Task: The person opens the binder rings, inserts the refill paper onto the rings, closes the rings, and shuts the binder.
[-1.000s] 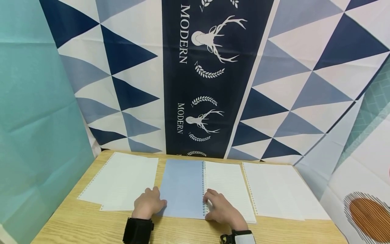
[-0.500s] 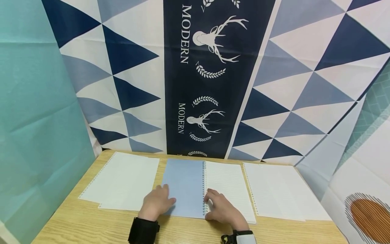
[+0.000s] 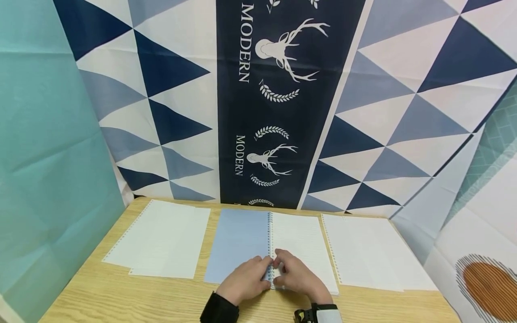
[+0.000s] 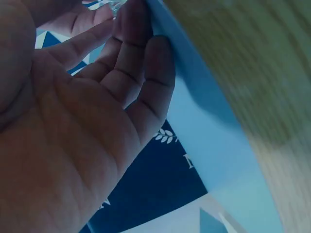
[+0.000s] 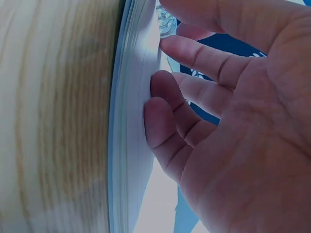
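A spiral notebook lies open, with a light blue cover [image 3: 238, 237] on the left and lined white pages [image 3: 303, 242] on the right. Its clear binding rings [image 3: 269, 233] run down the middle. My left hand [image 3: 246, 278] rests over the cover's lower right part, thumb and forefinger at the binding. From the other side, my right hand [image 3: 296, 276] touches the binding's lower end with bent thumb and forefinger. In the right wrist view, its other fingertips [image 5: 159, 119] rest on the page stack. The left wrist view shows loosely bent fingers [image 4: 159, 58] against the blue cover.
Loose hole-punched sheets [image 3: 165, 237] overlap left of the notebook. More white sheets [image 3: 371, 251] lie to its right, holes facing the binding. Everything sits on a wooden table [image 3: 141, 296], with a patterned cloth [image 3: 262, 103] hanging behind.
My left hand has moved right, from the cover's left edge across to the binding beside the right hand. The right hand has stayed nearly still at the rings.
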A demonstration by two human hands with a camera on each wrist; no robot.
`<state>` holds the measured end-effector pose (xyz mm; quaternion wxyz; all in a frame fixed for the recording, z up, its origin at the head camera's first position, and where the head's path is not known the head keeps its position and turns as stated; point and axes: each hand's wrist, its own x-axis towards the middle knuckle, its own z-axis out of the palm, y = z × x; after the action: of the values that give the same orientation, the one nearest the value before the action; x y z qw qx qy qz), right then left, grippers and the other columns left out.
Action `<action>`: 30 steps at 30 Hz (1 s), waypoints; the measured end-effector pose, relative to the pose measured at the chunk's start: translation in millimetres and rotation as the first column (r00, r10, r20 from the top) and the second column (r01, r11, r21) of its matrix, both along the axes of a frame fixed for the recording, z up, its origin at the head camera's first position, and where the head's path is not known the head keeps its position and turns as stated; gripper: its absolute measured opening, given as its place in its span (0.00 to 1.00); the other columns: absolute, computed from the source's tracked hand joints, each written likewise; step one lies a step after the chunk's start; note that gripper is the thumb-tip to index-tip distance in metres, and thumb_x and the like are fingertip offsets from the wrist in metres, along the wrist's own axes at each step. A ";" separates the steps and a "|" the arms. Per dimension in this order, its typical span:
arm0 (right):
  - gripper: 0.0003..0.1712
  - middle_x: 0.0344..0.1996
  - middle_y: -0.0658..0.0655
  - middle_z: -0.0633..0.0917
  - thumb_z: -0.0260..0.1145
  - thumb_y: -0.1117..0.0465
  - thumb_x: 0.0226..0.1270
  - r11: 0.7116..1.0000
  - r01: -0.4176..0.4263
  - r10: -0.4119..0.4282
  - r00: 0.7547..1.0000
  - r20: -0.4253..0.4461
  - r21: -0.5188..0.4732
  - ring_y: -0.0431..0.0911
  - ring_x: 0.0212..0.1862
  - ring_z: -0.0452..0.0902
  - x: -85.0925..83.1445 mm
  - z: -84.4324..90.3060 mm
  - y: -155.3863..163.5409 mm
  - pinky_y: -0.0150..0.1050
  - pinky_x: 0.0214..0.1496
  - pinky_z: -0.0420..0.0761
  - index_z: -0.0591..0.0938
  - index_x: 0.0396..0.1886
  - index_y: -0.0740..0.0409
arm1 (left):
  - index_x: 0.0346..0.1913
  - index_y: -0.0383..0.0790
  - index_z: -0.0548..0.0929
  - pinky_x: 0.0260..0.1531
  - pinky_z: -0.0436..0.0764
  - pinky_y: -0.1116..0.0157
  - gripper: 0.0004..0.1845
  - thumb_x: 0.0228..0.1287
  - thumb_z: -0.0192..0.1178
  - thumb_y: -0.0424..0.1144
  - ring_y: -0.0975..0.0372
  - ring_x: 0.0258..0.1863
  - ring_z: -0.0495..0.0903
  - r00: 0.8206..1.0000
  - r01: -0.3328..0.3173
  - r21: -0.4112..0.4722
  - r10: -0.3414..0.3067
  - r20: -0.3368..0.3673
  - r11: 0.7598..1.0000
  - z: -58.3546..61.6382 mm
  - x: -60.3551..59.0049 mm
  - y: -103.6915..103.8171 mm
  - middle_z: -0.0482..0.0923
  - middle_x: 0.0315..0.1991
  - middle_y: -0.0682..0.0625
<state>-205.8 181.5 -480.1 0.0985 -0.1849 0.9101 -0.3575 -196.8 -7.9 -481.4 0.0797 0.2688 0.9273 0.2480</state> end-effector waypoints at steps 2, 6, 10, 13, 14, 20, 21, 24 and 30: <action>0.21 0.66 0.71 0.74 0.77 0.71 0.45 1.000 0.004 -0.004 1.000 0.007 0.001 0.47 0.39 0.73 -0.1 -0.2 -0.7 0.37 0.41 0.71 0.80 0.40 0.58 | 0.60 0.50 0.77 0.34 0.72 0.67 0.21 0.66 0.69 0.45 0.66 0.32 0.72 1.000 -0.008 -0.012 0.008 -0.009 1.000 -2.9 0.2 1.6 0.77 0.39 0.54; 0.22 0.69 0.72 0.72 0.77 0.72 0.42 1.000 0.016 -0.016 1.000 0.008 0.012 0.47 0.38 0.72 0.2 0.6 -1.6 0.38 0.44 0.71 0.80 0.38 0.57 | 0.56 0.49 0.76 0.31 0.70 0.67 0.18 0.67 0.68 0.45 0.65 0.31 0.73 1.000 -0.016 -0.035 0.015 -0.025 0.999 -6.4 -0.2 4.6 0.77 0.36 0.53; 0.22 0.71 0.72 0.70 0.76 0.73 0.40 0.999 0.031 -0.031 0.999 0.012 0.020 0.47 0.38 0.72 -0.2 0.5 -2.1 0.40 0.45 0.71 0.79 0.36 0.57 | 0.55 0.48 0.75 0.30 0.69 0.66 0.18 0.68 0.67 0.45 0.65 0.30 0.74 0.999 -0.023 -0.049 0.022 -0.029 0.999 -7.0 -0.1 7.0 0.77 0.36 0.52; 0.21 0.72 0.72 0.69 0.76 0.73 0.40 0.999 0.034 -0.034 0.999 0.005 0.029 0.47 0.40 0.73 -0.9 -1.2 -2.1 0.42 0.47 0.72 0.78 0.35 0.56 | 0.57 0.47 0.75 0.31 0.70 0.66 0.19 0.68 0.67 0.45 0.64 0.31 0.75 0.999 -0.032 -0.057 0.031 -0.022 0.998 -7.0 0.3 7.5 0.77 0.38 0.51; 0.21 0.72 0.72 0.69 0.76 0.73 0.40 0.999 0.034 -0.034 0.999 0.004 0.031 0.47 0.40 0.73 -1.0 -2.0 -2.1 0.42 0.47 0.72 0.78 0.35 0.56 | 0.58 0.47 0.75 0.31 0.70 0.66 0.20 0.68 0.67 0.45 0.64 0.32 0.76 0.999 -0.032 -0.061 0.031 -0.021 0.998 -7.2 0.5 7.4 0.78 0.38 0.51; 0.17 0.72 0.73 0.69 0.75 0.73 0.43 1.000 0.013 -0.013 1.000 -0.003 0.013 0.47 0.39 0.77 -0.6 -4.4 -1.2 0.37 0.43 0.72 0.78 0.31 0.55 | 0.53 0.48 0.74 0.30 0.69 0.66 0.17 0.68 0.67 0.46 0.64 0.30 0.74 0.999 -0.035 -0.044 0.034 -0.017 0.998 -7.8 1.3 6.6 0.76 0.36 0.53; 0.16 0.72 0.73 0.69 0.74 0.73 0.45 1.000 0.002 -0.002 1.000 -0.007 0.011 0.51 0.43 0.80 -0.3 -3.9 -0.8 0.37 0.44 0.74 0.78 0.29 0.54 | 0.53 0.48 0.74 0.30 0.70 0.66 0.16 0.68 0.67 0.46 0.65 0.30 0.74 0.999 -0.034 -0.042 0.033 -0.015 0.999 -7.5 1.3 6.5 0.76 0.35 0.53; 0.13 0.72 0.72 0.71 0.73 0.72 0.48 0.999 -0.032 0.032 0.999 -0.028 0.013 0.63 0.60 0.79 0.7 -1.4 0.0 0.42 0.51 0.77 0.80 0.25 0.52 | 0.52 0.49 0.74 0.31 0.71 0.66 0.16 0.68 0.67 0.46 0.64 0.31 0.75 0.999 -0.030 -0.038 0.029 -0.013 0.999 -6.6 0.7 6.0 0.77 0.36 0.53; 0.11 0.72 0.71 0.71 0.71 0.73 0.50 0.998 -0.044 0.044 0.999 0.000 -0.033 0.71 0.71 0.68 2.7 2.5 0.9 0.50 0.60 0.76 0.82 0.23 0.53 | 0.53 0.50 0.74 0.31 0.71 0.66 0.15 0.69 0.66 0.46 0.64 0.31 0.75 1.000 -0.028 -0.036 0.029 0.013 0.999 -5.0 -0.5 5.6 0.77 0.37 0.54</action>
<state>-203.0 182.5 -477.5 0.1036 -0.2065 0.8997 -0.3703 -197.3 -2.2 -486.5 0.0871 0.2524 0.9347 0.2345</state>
